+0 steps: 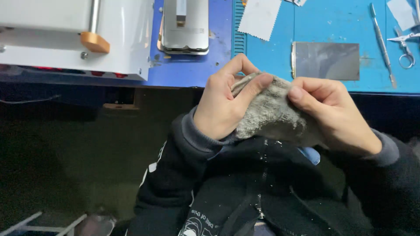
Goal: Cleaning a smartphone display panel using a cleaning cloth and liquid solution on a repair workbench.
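A blue workbench [192, 70] with a lighter blue mat [332, 26] stands above dark floor [65, 166].

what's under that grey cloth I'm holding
The grey cloth is pinched between the left hand and right hand. Beneath it show only a black jacket and a blue scrap; anything wrapped inside is hidden.

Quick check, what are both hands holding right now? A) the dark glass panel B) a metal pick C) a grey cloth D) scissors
C: the left hand and right hand both grip a grey cloth held over the lap, while the scissors, dark glass panel and metal pick lie untouched on the blue mat.
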